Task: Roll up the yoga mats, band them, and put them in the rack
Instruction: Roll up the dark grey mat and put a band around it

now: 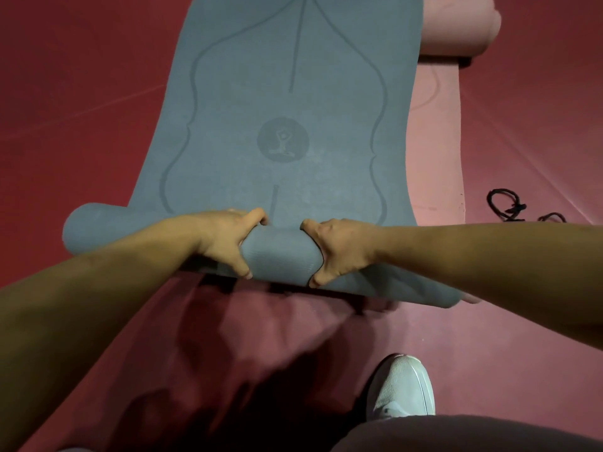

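A grey-blue yoga mat (287, 102) with engraved lines and a round logo lies on the red floor, its near end rolled into a thick tube. My left hand (225, 238) and my right hand (339, 249) both clasp the middle of that roll, thumbs on the near side and fingers over the top. A pink yoga mat (437, 151) lies partly under the blue one on the right, with its far end rolled up (463, 27). Black bands (509, 205) lie on the floor to the right of the pink mat.
The floor is dark red matting (65, 109). My white shoe (403, 386) stands close behind the roll at the lower right, with my knee at the frame's bottom edge. No rack is in view.
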Motion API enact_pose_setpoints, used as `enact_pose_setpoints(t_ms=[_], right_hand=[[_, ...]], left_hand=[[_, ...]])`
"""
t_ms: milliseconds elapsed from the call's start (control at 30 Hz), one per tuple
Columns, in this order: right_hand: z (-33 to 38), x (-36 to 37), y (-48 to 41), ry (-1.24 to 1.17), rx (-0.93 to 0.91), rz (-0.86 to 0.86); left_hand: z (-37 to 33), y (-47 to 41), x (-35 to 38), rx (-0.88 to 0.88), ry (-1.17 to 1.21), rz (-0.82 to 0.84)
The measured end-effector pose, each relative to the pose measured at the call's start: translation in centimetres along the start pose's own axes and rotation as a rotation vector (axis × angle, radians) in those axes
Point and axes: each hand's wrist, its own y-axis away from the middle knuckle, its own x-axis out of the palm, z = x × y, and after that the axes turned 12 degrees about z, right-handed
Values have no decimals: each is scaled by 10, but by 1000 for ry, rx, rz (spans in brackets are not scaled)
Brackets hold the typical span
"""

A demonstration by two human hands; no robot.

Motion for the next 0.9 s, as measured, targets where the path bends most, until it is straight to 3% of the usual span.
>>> enact_pose_setpoints(t_ms=[133, 200, 300, 433, 500, 633, 767, 900], right_hand=[[-11, -27, -7, -169, -14, 61], [-16, -38, -10, -234, -40, 112], [-18, -43, -13, -310, -66, 157], [-16, -44, -12, -410, -37, 261], [-9, -51, -6, -316, -13, 258], [21, -37, 0, 161, -6, 71], [39, 23, -6, 264, 112, 52], [26, 43, -7, 147, 0, 55]], left_hand=[[5, 9, 27, 49, -469, -570], [6, 10, 37, 44, -539, -660], [7, 6, 39, -63, -542, -592], [9, 2, 36, -67, -403, -529], [9, 2, 29, -52, -255, -434], [5, -2, 19, -56, -128, -205], [-2, -7, 16, -58, -100, -2], [-4, -13, 25, -38, -4, 157]])
